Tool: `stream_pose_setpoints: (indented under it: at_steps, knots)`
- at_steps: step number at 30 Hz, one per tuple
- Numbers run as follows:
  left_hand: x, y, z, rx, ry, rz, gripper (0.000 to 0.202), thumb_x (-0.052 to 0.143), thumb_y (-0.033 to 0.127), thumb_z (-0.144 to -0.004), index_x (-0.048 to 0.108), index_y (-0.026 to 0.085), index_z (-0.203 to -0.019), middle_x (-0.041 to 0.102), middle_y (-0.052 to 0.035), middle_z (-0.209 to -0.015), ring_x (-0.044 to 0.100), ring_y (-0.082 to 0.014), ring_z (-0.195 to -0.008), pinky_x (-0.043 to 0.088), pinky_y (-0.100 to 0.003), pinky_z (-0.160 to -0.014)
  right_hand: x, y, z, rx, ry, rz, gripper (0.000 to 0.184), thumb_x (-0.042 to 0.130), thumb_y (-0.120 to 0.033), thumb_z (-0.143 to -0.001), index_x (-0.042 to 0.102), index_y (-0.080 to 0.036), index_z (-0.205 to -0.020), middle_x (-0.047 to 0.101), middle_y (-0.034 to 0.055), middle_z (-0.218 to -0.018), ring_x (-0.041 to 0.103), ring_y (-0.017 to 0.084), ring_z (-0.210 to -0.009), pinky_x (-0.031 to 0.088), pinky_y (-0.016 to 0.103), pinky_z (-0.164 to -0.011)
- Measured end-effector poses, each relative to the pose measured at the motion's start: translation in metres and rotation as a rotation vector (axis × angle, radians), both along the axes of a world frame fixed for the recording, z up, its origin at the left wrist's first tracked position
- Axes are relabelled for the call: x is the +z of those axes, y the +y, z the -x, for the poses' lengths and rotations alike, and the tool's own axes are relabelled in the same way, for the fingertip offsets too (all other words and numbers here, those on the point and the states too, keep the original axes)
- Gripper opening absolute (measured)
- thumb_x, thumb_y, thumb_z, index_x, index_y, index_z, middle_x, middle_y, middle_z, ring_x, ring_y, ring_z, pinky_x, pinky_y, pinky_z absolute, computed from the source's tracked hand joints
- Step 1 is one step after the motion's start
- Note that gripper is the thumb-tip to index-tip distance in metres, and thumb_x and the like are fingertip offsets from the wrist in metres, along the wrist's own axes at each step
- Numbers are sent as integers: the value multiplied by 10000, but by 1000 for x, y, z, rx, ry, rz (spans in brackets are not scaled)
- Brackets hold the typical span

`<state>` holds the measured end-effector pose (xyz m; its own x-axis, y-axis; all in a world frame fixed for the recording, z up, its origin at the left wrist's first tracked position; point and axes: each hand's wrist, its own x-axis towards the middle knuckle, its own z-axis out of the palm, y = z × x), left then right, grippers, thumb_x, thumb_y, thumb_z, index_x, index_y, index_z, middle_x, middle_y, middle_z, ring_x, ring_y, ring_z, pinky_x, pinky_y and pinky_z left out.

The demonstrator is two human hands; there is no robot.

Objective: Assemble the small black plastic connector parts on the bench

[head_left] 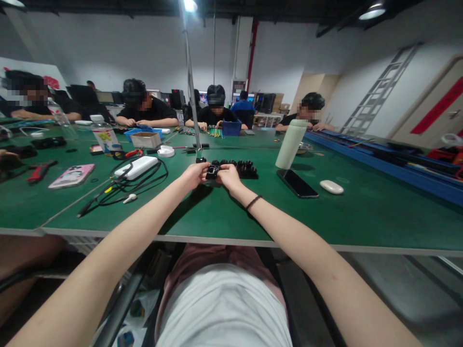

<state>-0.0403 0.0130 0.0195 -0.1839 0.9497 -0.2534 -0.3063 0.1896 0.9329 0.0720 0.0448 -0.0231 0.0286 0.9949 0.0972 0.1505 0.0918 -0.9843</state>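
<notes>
My left hand (pixel 196 174) and my right hand (pixel 227 175) meet over the green table (pixel 361 212), both closed around a small black part (pixel 212 171) held between them. Just behind the hands lies a row of several similar black parts (pixel 241 168). A black band circles my right wrist. Both forearms stretch far forward from the table's near edge.
A black phone (pixel 297 183), a white earbud case (pixel 332 187) and a pale green bottle (pixel 291 143) sit to the right. A white power bank (pixel 136 166) with black cables and a pink phone (pixel 72 175) lie left. Several people work at the far side. A metal pole (pixel 191 96) rises ahead.
</notes>
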Motion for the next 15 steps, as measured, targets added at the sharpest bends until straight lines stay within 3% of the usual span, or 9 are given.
stream_pose_setpoints:
  at_steps: [5, 10, 15]
  knots:
    - [1, -1, 0, -17, -1, 7, 165, 577, 209, -873, 562, 168, -715, 528, 29, -510, 511, -89, -410, 481, -204, -447, 1, 1, -1, -22, 12, -5, 310, 577, -86, -704, 488, -210, -974, 612, -26, -740, 633, 137, -645, 553, 290, -696]
    - [0, 0, 0, -77, 18, 15, 190, 603, 296, -870, 564, 166, -737, 577, 13, -563, 570, -102, -460, 510, -216, -467, -2, 5, -3, -66, 50, -4, 366, 601, -101, -702, 482, -200, -1034, 638, -6, -783, 649, 143, -654, 552, 283, -687]
    - [1, -5, -2, -120, 39, -16, 112, 635, 221, -842, 604, 149, -762, 614, -5, -597, 584, -107, -479, 532, -223, -495, -5, 8, -3, -127, 95, -42, 388, 620, -116, -709, 482, -188, -1065, 645, -3, -803, 667, 145, -704, 547, 283, -740]
